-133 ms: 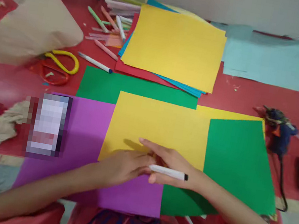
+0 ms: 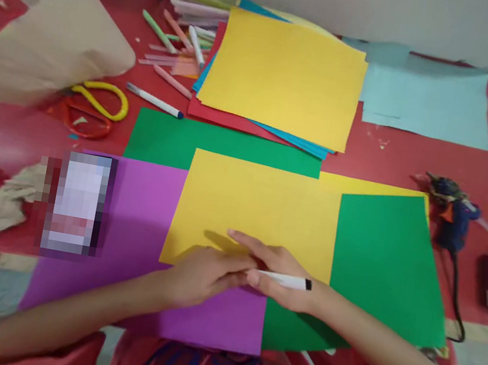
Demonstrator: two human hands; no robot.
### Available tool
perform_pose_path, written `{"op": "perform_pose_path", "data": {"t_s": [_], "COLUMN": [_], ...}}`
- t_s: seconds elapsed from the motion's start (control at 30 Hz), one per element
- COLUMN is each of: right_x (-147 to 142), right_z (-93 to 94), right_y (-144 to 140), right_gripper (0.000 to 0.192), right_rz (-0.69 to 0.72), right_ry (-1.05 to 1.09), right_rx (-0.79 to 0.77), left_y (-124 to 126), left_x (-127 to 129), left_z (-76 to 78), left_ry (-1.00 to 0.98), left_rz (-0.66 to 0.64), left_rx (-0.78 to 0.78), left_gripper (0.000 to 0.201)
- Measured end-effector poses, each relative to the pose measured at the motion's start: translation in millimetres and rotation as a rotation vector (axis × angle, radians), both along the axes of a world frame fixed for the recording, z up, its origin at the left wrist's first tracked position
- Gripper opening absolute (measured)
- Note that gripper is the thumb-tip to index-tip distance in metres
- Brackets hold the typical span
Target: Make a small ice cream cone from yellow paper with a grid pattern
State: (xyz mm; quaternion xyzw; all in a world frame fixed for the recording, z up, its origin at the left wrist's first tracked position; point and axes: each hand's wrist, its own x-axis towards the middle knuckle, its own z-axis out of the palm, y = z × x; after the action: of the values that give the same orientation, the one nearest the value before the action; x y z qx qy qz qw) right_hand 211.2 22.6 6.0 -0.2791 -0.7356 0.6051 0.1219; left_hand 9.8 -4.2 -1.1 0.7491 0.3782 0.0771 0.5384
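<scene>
My right hand (image 2: pixel 282 271) holds a white marker pen (image 2: pixel 286 280) with a black end. The pen lies along the hand, its black end toward the wrist, the thumb over its other end. The right index finger stretches out to the left. My left hand (image 2: pixel 204 273) meets the right one, its fingers closed by the pen's left end; what is between them, if anything, is hidden. Below both hands are a yellow sheet (image 2: pixel 259 204), a purple sheet (image 2: pixel 141 202) and a green sheet (image 2: pixel 385 264), overlapping.
A stack of coloured sheets (image 2: pixel 281 76) lies at the back, beside several pens (image 2: pixel 157 31) and another marker (image 2: pixel 154 101). Scissors (image 2: pixel 102 101) and a phone (image 2: pixel 77 203) are on the left. Pale blue sheets (image 2: pixel 428 102) and a dark corded tool (image 2: pixel 453 226) are on the right.
My right thumb has moved up from below the pen onto its left end. The pen has shifted slightly to the right. The sheets have stayed in place.
</scene>
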Motion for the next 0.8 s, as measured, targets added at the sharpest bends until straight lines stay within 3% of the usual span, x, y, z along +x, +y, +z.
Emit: {"op": "perform_pose_path", "data": {"t_s": [0.13,0.2,0.3,0.37,0.43,0.53,0.7,0.8], "right_x": [8.7,17.9,31.7,38.8,45.5,62.2,104.0,108.3], "right_z": [-1.1,-6.0,-15.0,-20.1,-24.4,-29.1,-24.5,-13.3], "right_y": [-5.1,-6.6,-7.4,-6.9,-5.4,-0.1,15.9,26.2], "right_gripper": [0.071,0.068,0.038,0.021,0.025,0.050,0.055,0.038], "right_rz": [-0.028,-0.135,-0.351,-0.384,-0.332,-0.270,-0.241,-0.458], "right_ry": [0.013,0.051,-0.035,-0.154,-0.282,-0.441,-0.478,-0.404], "right_rx": [0.069,0.130,0.494,0.783,0.918,0.893,0.789,0.676], "left_y": [1.5,7.7,21.3,28.4,30.6,25.9,22.2,30.3], "left_x": [-11.6,-26.4,-53.9,-70.0,-80.1,-82.9,-75.5,-72.0], "left_z": [2.8,4.3,1.2,-4.6,-11.3,-18.8,-22.0,-22.8], "left_ry": [-0.058,0.076,0.473,0.596,0.640,0.605,0.495,0.434], "left_rz": [-0.034,0.072,0.363,0.381,0.388,0.330,0.130,0.049], "left_rx": [0.155,0.243,0.503,0.673,0.776,0.803,0.723,0.706], "left_gripper": [0.045,0.044,0.040,0.041,0.044,0.051,0.061,0.066]}}
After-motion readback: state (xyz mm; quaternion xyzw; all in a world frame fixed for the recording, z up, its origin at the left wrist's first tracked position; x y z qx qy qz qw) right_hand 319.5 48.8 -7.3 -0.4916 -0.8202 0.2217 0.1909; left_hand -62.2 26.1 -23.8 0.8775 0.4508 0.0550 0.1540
